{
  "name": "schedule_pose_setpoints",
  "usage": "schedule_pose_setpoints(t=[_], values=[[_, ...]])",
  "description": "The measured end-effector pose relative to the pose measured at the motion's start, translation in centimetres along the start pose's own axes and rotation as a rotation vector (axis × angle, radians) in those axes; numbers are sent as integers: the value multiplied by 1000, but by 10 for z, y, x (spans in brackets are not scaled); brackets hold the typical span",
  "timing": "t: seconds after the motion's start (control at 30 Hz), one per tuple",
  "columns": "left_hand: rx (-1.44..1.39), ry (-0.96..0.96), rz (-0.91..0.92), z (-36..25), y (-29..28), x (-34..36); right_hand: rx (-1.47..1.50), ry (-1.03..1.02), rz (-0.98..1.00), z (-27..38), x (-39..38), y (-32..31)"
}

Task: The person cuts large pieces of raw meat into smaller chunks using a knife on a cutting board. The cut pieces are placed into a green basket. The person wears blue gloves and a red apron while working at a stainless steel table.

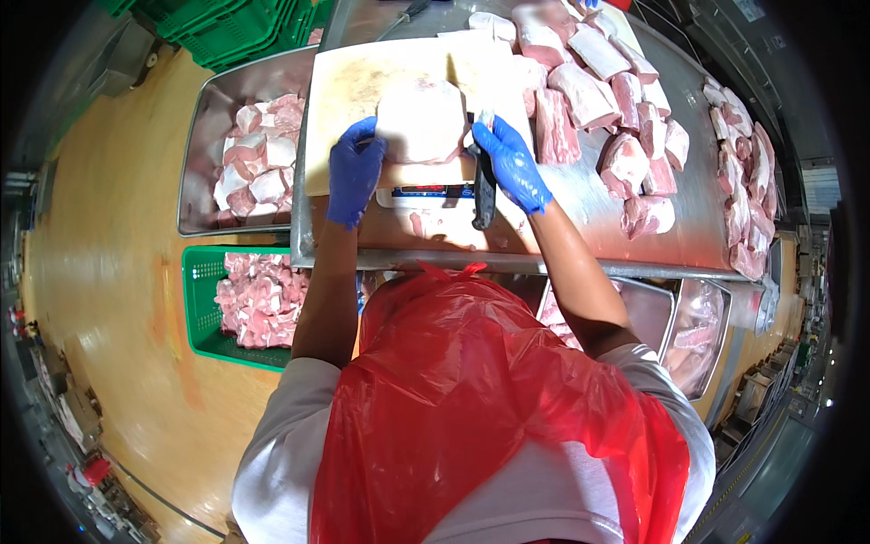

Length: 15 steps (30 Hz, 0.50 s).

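A pale, fat-covered slab of pork (422, 122) lies on a worn cutting board (340, 91) in front of me. My left hand (354, 174), in a blue glove, is closed at the slab's left edge with thumb and fingertips on it. My right hand (513, 163), also gloved in blue, is at the slab's right side, closed on a knife. The knife's black handle (485, 195) points back toward me; its blade cannot be clearly made out. Just below the board lies a white object with a blue and red strip (433, 191).
Many pork pieces (580, 95) cover the right of the metal table (580, 218), with more at its far right end. Left are a steel tub (207, 136) and a green crate (201, 335) of cut meat. Steel bins (654, 313) stand below the front edge; green crates (240, 32) are stacked far left.
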<state>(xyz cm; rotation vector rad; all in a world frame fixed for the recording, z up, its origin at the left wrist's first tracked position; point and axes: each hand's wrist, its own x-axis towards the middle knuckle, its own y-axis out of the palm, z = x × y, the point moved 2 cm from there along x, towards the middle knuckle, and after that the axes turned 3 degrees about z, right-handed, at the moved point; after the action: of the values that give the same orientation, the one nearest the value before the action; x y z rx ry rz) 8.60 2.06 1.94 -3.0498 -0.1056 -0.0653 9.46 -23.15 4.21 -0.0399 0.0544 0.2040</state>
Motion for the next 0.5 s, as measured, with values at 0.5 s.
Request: schedule_pose_setpoints(t=[0.5], values=[[34, 466, -124, 6, -25, 73, 139, 139, 164, 46, -48, 40]])
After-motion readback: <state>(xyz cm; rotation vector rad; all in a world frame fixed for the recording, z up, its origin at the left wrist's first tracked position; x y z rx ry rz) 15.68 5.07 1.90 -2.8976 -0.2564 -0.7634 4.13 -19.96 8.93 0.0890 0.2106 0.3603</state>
